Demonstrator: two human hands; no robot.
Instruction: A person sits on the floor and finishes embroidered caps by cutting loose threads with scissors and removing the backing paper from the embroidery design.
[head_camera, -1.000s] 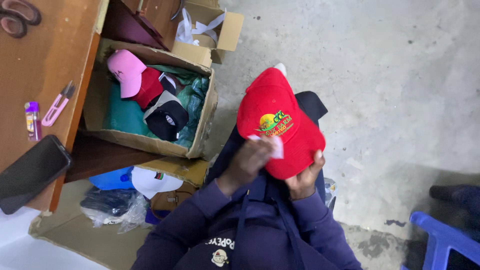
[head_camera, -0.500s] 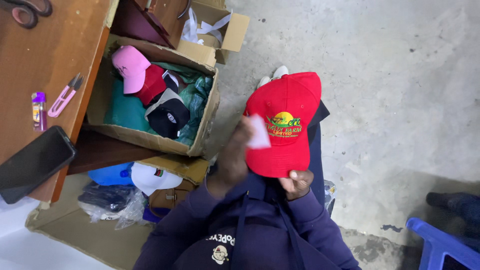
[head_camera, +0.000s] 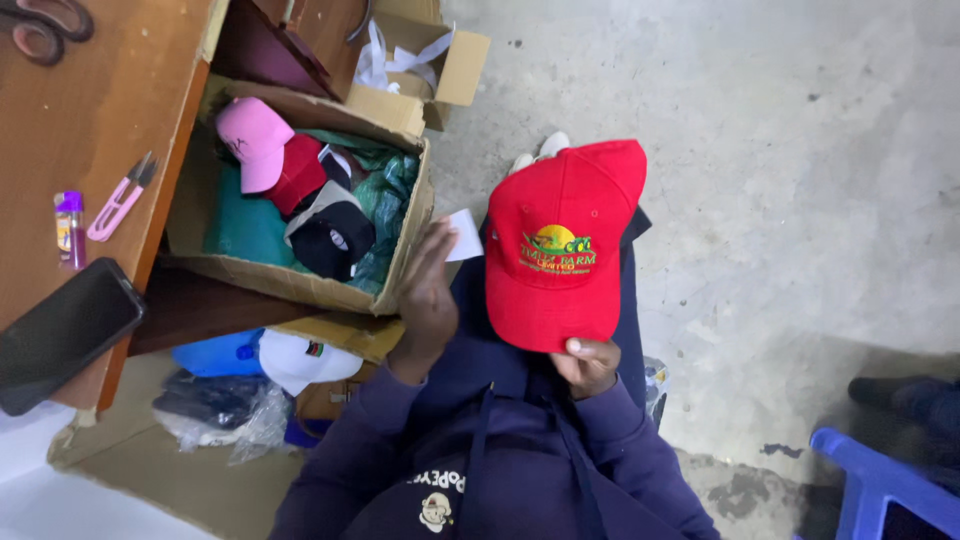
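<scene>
Held the red cap (head_camera: 560, 250) out over the lap, crown up and embroidered front toward the camera, gripped at the peak's lower edge by the right hand (head_camera: 588, 365), thumb on top and fingers closed beneath. Pulled the left hand (head_camera: 428, 295) clear of the cap, now just beside its left edge, fingers long and loosely spread, pinching a small white slip (head_camera: 462, 235) at the fingertips, or so it seemed, since the grip itself was hidden behind the hand. A second before, had that same hand pressed against the cap's front with the white slip over the emblem; half a second before, had it partly lifted away, still overlapping the cap. Left the emblem fully uncovered as a result, and the slip apart from the fabric, which suggested the removal of that piece was done. Shifted the cap a little higher and more upright than earlier. Kept the cardboard box (head_camera: 300, 290) of assorted caps at the left, beside the wooden table (head_camera: 130, 120).
</scene>
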